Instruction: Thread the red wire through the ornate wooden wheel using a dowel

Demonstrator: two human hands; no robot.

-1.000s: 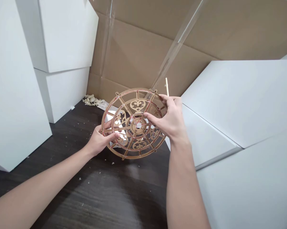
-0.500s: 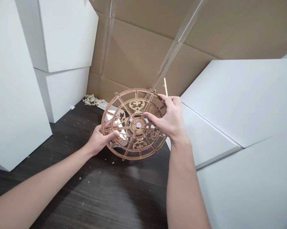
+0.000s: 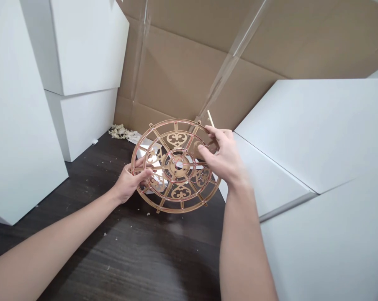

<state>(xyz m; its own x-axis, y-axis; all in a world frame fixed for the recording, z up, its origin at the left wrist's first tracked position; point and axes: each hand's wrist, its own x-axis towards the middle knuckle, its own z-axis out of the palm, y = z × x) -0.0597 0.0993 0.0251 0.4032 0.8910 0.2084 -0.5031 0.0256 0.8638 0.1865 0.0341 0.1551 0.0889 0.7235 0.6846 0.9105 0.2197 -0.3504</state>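
Note:
A round laser-cut wooden wheel with spokes, heart-and-scroll fretwork and thin red lines along its frame hangs above the table, tilted. My left hand grips its lower left rim, with the fingers behind it and the thumb in front. My right hand is at the upper right of the wheel, its fingers bunched against the frame. A thin wooden stick rises from between those fingers, and its lower end is hidden by them.
Under the wheel is a dark wood table with scattered crumbs. White panels stand right and white boxes left. Behind is a cardboard sheet with transparent plastic strips. A pile of pale shavings lies at the back.
The wheel has turned a little and dropped slightly. My right hand has shifted left, and the stick now leans further left.

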